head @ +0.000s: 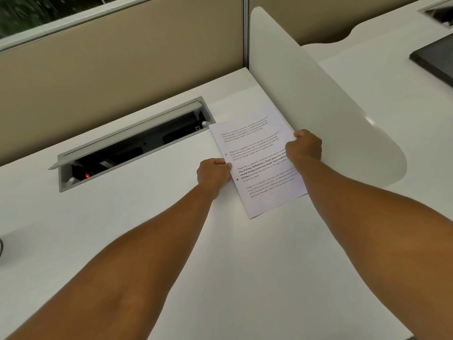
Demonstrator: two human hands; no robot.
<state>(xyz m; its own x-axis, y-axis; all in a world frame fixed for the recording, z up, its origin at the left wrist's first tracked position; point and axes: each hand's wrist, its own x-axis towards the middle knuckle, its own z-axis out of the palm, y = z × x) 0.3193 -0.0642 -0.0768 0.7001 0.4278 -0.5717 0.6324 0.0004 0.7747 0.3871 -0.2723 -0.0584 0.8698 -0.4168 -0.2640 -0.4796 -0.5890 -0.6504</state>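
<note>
Both hands hold paper (pixel 257 163) over desk (pixel 257 266), near mid-view.
L hand (pixel 213 174) pinches its 9 o'clock edge, thumb on top; R hand (pixel 305 149) grips the 3 o'clock edge, fingers curled. Print side up, top skewed toward 11. Open cable box (pixel 132 146) at paper's 9–10 o'clock, near top corner; divider (pixel 318 106) at 2. Lifted or flat: can't tell.
</note>
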